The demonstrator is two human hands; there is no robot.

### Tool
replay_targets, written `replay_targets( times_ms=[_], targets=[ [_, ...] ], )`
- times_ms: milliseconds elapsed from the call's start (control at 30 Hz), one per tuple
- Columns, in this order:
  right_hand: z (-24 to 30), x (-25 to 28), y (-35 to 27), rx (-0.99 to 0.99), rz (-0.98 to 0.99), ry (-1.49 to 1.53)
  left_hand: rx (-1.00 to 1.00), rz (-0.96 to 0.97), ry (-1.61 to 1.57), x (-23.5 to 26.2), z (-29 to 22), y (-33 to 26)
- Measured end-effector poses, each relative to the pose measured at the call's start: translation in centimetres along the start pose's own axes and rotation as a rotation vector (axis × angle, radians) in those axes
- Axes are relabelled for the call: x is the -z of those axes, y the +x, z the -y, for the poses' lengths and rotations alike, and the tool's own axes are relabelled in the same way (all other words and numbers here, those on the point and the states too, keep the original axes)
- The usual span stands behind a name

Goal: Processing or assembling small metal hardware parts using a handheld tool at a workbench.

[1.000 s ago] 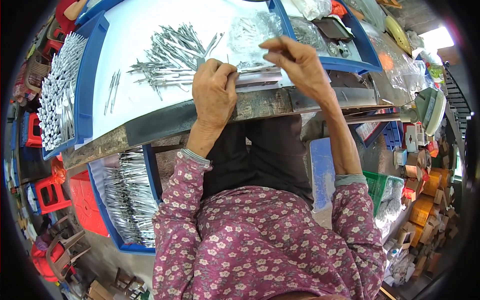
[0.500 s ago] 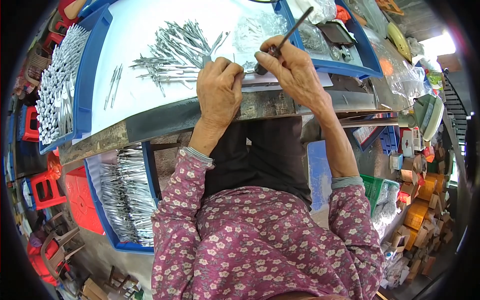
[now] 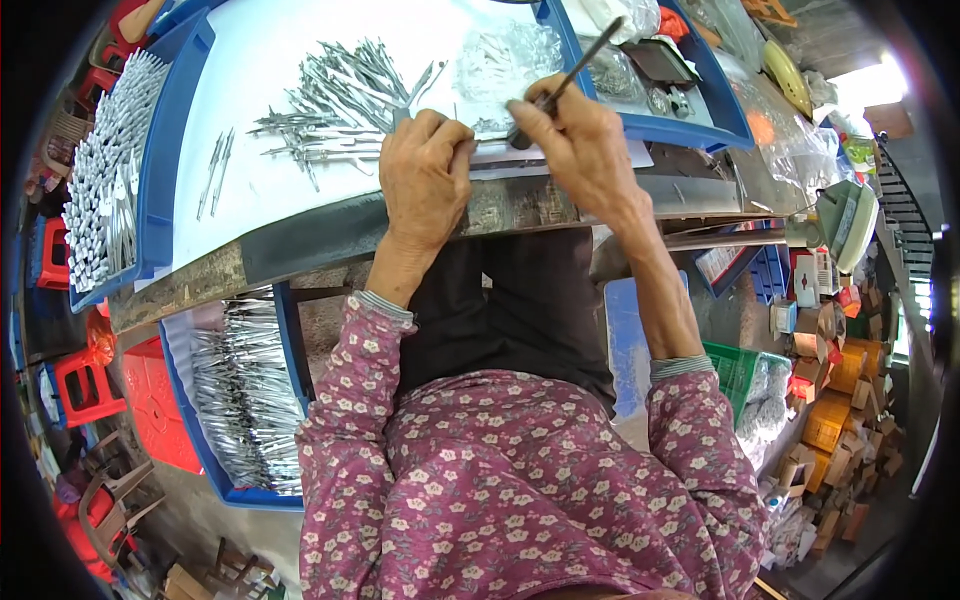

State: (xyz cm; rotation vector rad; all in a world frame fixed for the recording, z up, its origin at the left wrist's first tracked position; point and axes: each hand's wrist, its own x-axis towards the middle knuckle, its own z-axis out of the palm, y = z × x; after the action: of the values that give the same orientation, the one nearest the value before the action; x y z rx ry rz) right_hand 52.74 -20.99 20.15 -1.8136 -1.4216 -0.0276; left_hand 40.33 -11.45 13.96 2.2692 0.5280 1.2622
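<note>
At the table's near edge, my left hand (image 3: 423, 180) is closed, with its fingertips pressed together at a slim silver pen-like rod (image 3: 490, 138) that reaches toward my right hand. My right hand (image 3: 590, 155) is closed round a long dark metal bar (image 3: 596, 50), which slants up and away to the right. Below that grip sits a small dark block (image 3: 518, 138), close to the rod's right end. Just beyond my left hand lies a loose heap of slim silver pen-like rods (image 3: 350, 90) on white sheeting. The tips inside my left fingers are hidden.
A blue tray (image 3: 165, 180) packed with white-ended rods stands at the left. Another blue tray (image 3: 250, 497) of silver rods is below the table. Clear bags (image 3: 510, 60) and a blue bin (image 3: 690, 135) of parts are at the far right. A clamp-on fan (image 3: 848, 225) juts from the right.
The whole picture has shifted slightly to the left. Both hands keep the same grip and the same places at the table edge.
</note>
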Motion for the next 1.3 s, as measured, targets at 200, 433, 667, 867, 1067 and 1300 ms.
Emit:
replay_targets(
  times_ms=[200,433,667,867,1067,1300],
  targets=[
    [3.2,3.1,0.9,0.123,-0.413,0.266,0.019,0.004,0.009,0.4,-0.2,0.1],
    [-1.8,0.1,-0.6,-0.186,-0.122,0.106,0.030,0.034,0.025,0.2,0.0,0.4],
    [-2.4,3.3,0.0,-0.248,-0.148,0.232,0.013,0.114,0.064,0.3,-1.5,1.3],
    [-1.6,2.9,3.2,-0.075,-0.058,0.018,-0.078,0.164,0.117,-0.8,-1.5,1.3],
    [-4.8,-1.4,7.7,0.009,0.021,-0.209,-0.059,0.069,0.020,1.5,-1.6,1.3],
    [-6.8,-5.8,9.5,-0.111,0.256,-0.464,0.294,-0.034,-0.038,8.7,1.2,0.0]
  ],
)
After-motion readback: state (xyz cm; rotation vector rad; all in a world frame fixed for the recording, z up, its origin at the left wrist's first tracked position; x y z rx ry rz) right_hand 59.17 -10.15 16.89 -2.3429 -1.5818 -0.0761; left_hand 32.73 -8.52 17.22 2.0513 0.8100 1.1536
